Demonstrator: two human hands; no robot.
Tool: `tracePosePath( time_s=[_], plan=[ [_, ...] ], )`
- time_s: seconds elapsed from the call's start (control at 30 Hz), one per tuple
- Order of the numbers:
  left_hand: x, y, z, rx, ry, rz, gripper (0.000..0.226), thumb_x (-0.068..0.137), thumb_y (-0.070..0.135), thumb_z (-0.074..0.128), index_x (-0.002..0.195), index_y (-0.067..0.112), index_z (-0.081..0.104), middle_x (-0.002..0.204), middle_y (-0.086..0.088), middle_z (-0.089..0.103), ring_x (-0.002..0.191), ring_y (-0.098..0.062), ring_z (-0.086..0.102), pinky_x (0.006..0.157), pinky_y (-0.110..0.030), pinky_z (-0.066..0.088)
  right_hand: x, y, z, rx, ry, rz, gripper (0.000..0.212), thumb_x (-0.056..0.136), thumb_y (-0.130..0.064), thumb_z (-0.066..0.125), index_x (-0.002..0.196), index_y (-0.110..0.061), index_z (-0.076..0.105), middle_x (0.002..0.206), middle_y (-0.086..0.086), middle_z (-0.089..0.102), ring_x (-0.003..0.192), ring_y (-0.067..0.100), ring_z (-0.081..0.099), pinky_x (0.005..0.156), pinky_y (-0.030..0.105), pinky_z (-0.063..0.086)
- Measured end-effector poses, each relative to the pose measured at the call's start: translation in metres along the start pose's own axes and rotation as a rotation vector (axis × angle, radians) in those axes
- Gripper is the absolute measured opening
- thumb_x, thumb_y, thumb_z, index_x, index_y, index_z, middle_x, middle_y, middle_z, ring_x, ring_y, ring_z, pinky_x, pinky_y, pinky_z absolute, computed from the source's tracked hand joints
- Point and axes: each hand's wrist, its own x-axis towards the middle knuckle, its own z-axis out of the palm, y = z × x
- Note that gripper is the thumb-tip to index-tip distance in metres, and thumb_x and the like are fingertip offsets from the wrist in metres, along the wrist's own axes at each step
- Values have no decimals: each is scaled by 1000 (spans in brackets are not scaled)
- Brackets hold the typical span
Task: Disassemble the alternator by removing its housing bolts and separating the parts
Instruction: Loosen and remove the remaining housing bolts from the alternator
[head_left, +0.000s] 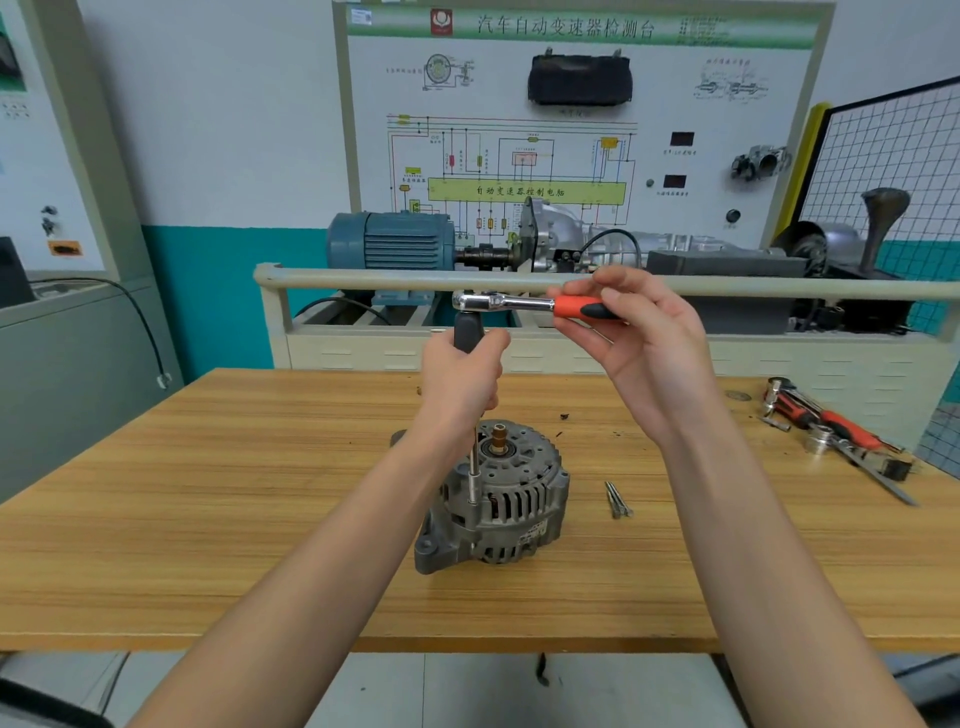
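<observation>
At centre frame the alternator (496, 499) stands unclamped on the table (208, 519), left hand (462, 374) closed on the extension bar (474, 467), right hand (639, 332) gripping the ratchet (540, 304); judged risk: side load slips the socket, rounding the bolt or tipping the housing.

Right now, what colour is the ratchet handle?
Orange and black, on the ratchet handle; head view shows it best.

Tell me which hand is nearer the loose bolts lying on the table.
Left, judging by the picture. The left hand grips the driver handle above the alternator, up and left of the bolts. The right hand holds the ratchet higher up.
</observation>
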Motion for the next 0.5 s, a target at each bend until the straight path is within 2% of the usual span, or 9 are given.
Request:
tracePosePath(
  time_s=[0.3,0.5],
  plan=[
    [1,-6,2,41,-17,39,31,92,8,53,66,16,38,46,8,34,37,-6,28,39,-19,27,-2,3,-5,2,28,-26,23,95,7,39,93,-5,58,87,12,70,102,35,67,81,37,56],
    [-1,-9,6,69,-80,38,34,92,11,54,63,17,36,45,9,32,38,-7,26,42,-21,24,-8,4,-9,-32,124,-102,25,92,10,38,85,-4,58,80,12,71,95,35,69,78,37,56]
  ],
)
